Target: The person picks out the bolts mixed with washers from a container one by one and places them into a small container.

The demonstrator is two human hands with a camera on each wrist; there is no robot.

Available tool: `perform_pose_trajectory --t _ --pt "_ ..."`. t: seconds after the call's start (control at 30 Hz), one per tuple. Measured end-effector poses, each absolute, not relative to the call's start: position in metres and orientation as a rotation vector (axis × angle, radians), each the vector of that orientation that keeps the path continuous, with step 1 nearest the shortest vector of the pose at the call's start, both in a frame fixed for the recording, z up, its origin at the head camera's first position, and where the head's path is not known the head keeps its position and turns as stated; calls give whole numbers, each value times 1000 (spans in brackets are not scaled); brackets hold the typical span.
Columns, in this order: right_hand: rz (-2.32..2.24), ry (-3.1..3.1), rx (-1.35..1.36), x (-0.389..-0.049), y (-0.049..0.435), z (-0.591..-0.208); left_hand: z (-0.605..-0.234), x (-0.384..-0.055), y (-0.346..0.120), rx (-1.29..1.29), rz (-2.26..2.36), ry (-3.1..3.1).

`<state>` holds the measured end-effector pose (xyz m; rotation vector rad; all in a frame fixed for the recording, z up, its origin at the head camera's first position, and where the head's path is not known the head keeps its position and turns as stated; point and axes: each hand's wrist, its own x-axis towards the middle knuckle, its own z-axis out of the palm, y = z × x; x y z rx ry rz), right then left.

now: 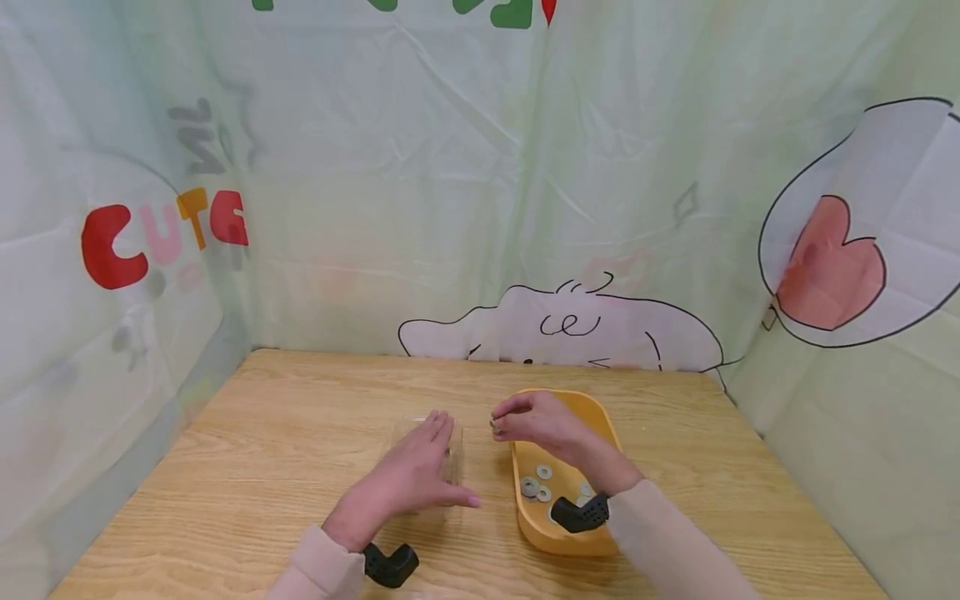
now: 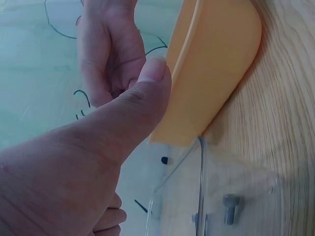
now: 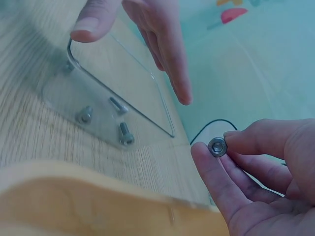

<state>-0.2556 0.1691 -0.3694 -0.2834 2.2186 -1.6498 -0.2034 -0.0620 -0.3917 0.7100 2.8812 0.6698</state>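
My right hand pinches a socket-head bolt between thumb and fingertips, its hex recess facing the right wrist camera. The hand is held over the left rim of a yellow-orange tub. Over a clear plastic box is my left hand, fingers straight, thumb stretched out to the right, nothing in its grasp. It covers much of the box in the head view. Several loose bolts lie inside the box, as the right wrist view shows.
Flat washers lie on the tub's floor, partly hidden by the right forearm. Box and tub stand side by side on a wooden table, a narrow gap between them. Printed curtains hang behind the table and at both sides.
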Motion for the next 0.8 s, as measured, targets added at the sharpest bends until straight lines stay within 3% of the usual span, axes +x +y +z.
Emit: perform_pose_trajectory --t 0.8 --pt "-1588 2243 -385 -256 128 -379 -403 -202 -103 504 709 2976"
